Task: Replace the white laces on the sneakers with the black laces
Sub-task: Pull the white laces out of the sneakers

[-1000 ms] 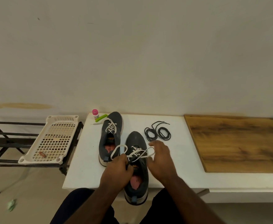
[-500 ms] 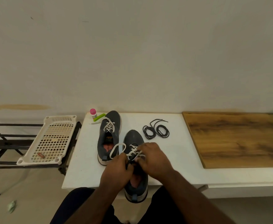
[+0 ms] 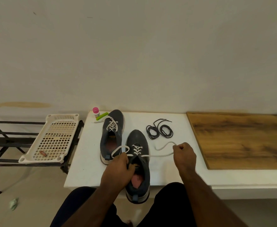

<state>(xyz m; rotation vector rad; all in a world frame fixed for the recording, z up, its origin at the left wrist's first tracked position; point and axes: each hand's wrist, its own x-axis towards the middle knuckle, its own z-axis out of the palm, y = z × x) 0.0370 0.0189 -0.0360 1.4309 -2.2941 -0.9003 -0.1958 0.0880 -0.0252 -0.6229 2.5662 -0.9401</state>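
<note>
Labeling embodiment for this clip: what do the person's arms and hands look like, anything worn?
Two bare hands, left hand and right hand, on forearms bare to the bottom of the frame. No gloves, sleeves, watch, rings or bands show; no markings or cables. Dark trousers cover the legs below.

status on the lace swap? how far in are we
Early. Done: nothing swapped; both black laces lie coiled on the white table. In hand: the right hand pulls one end of the near sneaker's white lace out sideways, bow undone, while the left hand steadies the near sneaker. Left: unthread it, then the far sneaker, still fully laced white, and relace both black.
</note>
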